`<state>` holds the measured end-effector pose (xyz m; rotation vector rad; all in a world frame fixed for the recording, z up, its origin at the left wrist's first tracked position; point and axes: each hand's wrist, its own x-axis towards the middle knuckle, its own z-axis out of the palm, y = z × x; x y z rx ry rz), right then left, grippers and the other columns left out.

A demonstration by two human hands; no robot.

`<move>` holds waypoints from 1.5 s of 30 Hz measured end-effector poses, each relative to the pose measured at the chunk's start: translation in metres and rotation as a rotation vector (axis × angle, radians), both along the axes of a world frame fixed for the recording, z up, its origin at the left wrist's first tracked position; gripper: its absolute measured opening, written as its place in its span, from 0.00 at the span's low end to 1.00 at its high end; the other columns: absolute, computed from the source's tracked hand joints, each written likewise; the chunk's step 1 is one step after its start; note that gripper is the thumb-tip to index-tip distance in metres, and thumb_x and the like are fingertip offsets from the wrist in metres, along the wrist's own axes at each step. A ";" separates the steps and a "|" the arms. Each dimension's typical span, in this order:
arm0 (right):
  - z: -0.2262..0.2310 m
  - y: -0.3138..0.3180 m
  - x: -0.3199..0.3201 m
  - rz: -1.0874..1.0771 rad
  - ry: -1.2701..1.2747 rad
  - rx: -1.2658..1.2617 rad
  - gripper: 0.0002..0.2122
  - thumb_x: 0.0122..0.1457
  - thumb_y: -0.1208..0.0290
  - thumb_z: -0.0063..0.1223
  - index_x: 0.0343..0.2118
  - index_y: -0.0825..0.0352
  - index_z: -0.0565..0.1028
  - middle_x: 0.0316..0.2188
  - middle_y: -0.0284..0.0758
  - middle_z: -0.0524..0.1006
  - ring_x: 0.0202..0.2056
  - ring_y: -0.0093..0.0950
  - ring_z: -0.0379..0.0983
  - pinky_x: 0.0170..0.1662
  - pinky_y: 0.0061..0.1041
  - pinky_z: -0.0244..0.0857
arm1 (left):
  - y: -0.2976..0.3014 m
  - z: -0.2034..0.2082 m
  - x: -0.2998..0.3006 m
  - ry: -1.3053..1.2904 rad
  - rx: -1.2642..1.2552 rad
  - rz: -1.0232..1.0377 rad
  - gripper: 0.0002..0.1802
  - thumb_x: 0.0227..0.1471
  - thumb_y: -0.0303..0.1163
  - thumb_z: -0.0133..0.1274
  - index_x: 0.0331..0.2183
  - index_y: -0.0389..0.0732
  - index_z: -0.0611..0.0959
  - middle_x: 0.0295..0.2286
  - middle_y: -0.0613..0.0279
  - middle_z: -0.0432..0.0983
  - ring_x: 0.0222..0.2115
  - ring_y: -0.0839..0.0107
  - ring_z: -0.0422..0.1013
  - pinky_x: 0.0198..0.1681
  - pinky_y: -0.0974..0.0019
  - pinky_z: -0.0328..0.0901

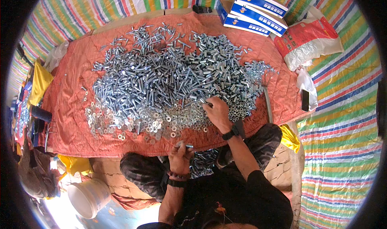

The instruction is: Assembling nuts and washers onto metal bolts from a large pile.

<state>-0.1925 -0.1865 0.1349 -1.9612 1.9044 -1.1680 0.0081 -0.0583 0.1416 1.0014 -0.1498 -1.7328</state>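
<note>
A big heap of loose metal fasteners covers the red quilted cloth (72, 120) before me. Long bolts (141, 83) make up its left and middle, short metal sleeves (217, 53) its upper right. Along the near edge lie flat washers (155, 126), spring washers (187, 118) and nuts (238, 115). My left hand (180, 159) is closed by the cloth's near edge, with a shiny metal cylinder (188, 146) sticking out between thumb and fingers. Over the near right side of the heap, my right hand (217, 112) is closed in a pinch; what its fingertips hold is too small to name.
Blue-and-white cardboard boxes (258, 13) are stacked at the back right, beside a red-and-white sack (312, 39). A dark phone (305, 100) lies at the right edge. More metal parts (203, 162) sit below, between my legs. A white bucket (89, 196) stands at lower left.
</note>
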 end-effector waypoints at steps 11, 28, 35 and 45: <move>0.083 0.075 0.009 0.480 -0.170 0.221 0.08 0.49 0.75 0.58 0.32 0.70 0.75 0.24 0.38 0.74 0.25 0.31 0.71 0.29 0.27 0.64 | -0.027 0.005 -0.019 0.146 -0.207 0.064 0.08 0.55 0.31 0.51 0.37 0.38 0.77 0.31 0.58 0.78 0.30 0.71 0.76 0.31 0.69 0.74; 0.099 0.103 0.011 0.630 -0.067 0.203 0.09 0.51 0.73 0.54 0.35 0.69 0.74 0.29 0.41 0.72 0.32 0.40 0.69 0.35 0.35 0.65 | -0.005 0.013 -0.035 0.143 -0.182 0.122 0.04 0.56 0.30 0.50 0.33 0.41 0.77 0.29 0.63 0.76 0.29 0.71 0.75 0.31 0.69 0.74; 0.100 0.107 0.001 0.605 -0.074 0.234 0.08 0.52 0.73 0.54 0.35 0.68 0.74 0.28 0.41 0.70 0.32 0.41 0.68 0.36 0.36 0.63 | 0.001 0.007 -0.032 0.192 -0.167 0.160 0.07 0.55 0.29 0.51 0.37 0.39 0.75 0.29 0.59 0.77 0.28 0.70 0.76 0.33 0.67 0.74; 0.075 0.117 0.009 0.589 -0.203 0.217 0.06 0.51 0.75 0.55 0.32 0.68 0.75 0.25 0.38 0.69 0.28 0.37 0.69 0.31 0.32 0.62 | 0.014 -0.005 -0.045 0.210 -0.094 0.077 0.08 0.57 0.30 0.49 0.37 0.38 0.77 0.29 0.60 0.77 0.28 0.72 0.75 0.32 0.69 0.73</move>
